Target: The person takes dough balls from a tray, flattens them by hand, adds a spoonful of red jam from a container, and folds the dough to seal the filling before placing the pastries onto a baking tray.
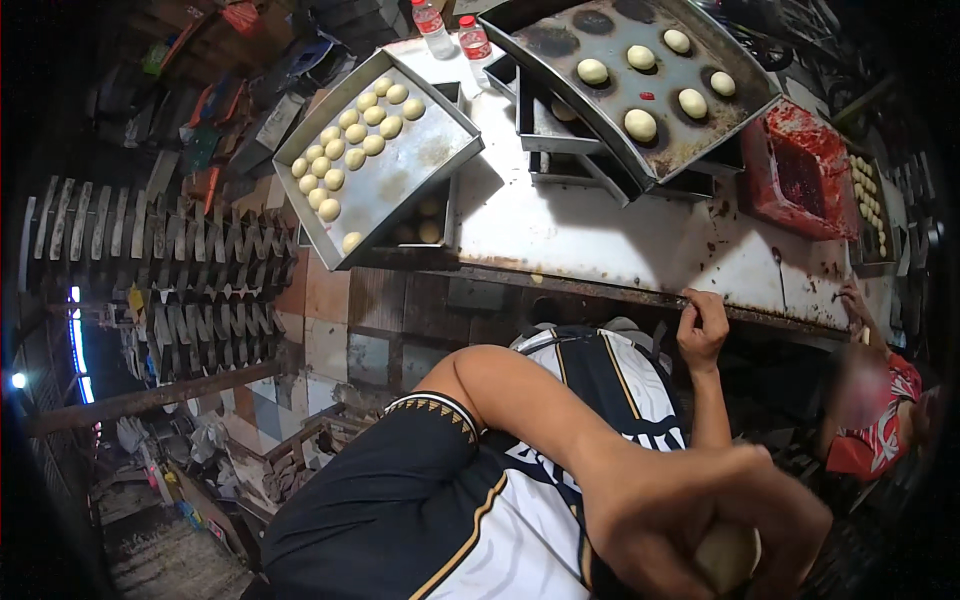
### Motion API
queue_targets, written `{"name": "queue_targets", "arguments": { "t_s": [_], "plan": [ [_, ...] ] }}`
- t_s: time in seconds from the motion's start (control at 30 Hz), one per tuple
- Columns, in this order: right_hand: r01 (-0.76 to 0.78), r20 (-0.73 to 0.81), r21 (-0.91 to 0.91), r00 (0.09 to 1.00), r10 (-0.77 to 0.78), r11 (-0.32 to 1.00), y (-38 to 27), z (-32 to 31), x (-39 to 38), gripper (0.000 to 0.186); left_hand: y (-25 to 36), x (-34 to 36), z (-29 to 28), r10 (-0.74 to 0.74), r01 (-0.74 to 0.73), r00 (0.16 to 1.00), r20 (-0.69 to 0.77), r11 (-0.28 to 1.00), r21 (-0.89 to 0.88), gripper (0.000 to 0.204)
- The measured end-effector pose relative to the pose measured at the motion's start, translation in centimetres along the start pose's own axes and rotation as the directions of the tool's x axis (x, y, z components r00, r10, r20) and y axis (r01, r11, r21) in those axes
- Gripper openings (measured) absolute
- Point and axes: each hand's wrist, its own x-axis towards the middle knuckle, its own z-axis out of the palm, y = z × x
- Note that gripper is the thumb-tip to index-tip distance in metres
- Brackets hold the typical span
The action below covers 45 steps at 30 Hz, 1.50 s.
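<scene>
My left arm bends across my body from the dark sleeve, and my left hand [660,500] is large and close at the lower right. Its fingers curl around a pale round dough ball [730,556], which shows only in part. Farther off, my right hand [704,322] is at the front edge of the white table [590,255]. Its fingers are curled; whether anything is in them does not show. Beyond it, a stained metal tray [640,95] holds several spaced dough balls. A second metal tray [405,185], tilted at the left, carries many more in rows.
A red-smeared square tub [800,170] stands at the table's right, beside another tray of dough balls [870,205]. Two bottles with red caps [452,35] stand at the back. More trays are stacked underneath. At far right, another person in red [880,420] has a hand at the table.
</scene>
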Motion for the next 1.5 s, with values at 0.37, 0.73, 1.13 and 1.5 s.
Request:
{"name": "queue_targets", "arguments": {
  "t_s": [0.37,0.73,1.13,1.5],
  "plan": [
    [0.0,-0.036,-0.036,0.999,-0.002,0.999,0.1,0.2,-0.6,0.024,1.3,0.5,0.4,-0.315,0.324,0.945,0.091,0.941,-0.101,0.024],
    [-0.155,0.024,-0.294,0.985,0.169,0.943,9.0,-7.6,-1.5,0.011,0.7,-10.1,-16.0,-0.632,0.851,0.438,-0.64,0.521,0.067,0.045],
    [-0.519,-0.061,-0.518,0.815,0.576,0.68,33.7,-12.8,-3.9,0.024,-10.4,-11.3,-26.8,-0.258,0.809,-0.073,-0.963,0.55,-0.208,0.018],
    [-0.172,0.191,-0.422,0.943,0.272,0.89,27.6,-26.1,21.8,0.019,-16.0,-7.8,-30.5,-0.032,0.995,0.001,-0.999,0.095,-0.002,0.031]
  ]
}}
